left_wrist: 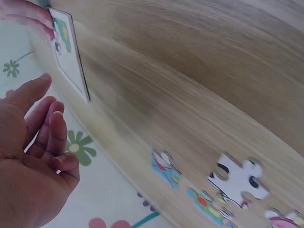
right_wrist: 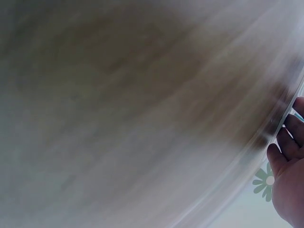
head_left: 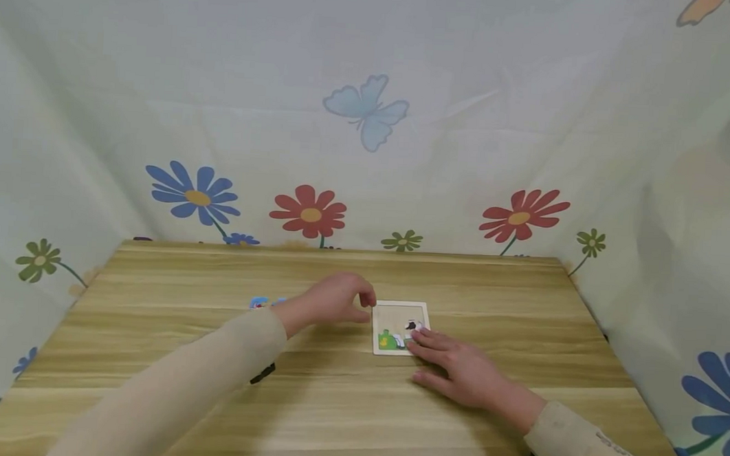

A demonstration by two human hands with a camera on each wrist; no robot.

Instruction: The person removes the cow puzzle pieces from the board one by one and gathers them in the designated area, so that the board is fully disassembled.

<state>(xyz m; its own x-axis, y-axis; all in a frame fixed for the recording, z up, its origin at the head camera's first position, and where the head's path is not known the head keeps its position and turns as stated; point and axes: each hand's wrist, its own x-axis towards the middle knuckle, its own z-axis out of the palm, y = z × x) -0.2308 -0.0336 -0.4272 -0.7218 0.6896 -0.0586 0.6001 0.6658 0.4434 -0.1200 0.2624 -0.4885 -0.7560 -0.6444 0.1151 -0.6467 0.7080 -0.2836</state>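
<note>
A square puzzle tray [head_left: 391, 317] with a pale rim lies on the wooden table. Picture pieces in green and white [head_left: 387, 340] fill its lower part, while bare backing shows above. My right hand [head_left: 465, 370] rests with extended fingers over the tray's lower right edge, covering part of the picture. Beside the upper left corner is my left hand [head_left: 338, 297], its fingers loosely bent. The left wrist view shows nothing held in that hand. Only some right fingers [right_wrist: 287, 142] appear at the edge of the right wrist view.
Several loose jigsaw pieces [left_wrist: 237, 179] lie on the table [head_left: 509, 304] to the left, mostly hidden behind the left forearm in the head view. A flower-printed cloth [head_left: 252, 132] hangs along the back and sides. Black bits of wrist gear [head_left: 263, 373] show under both sleeves.
</note>
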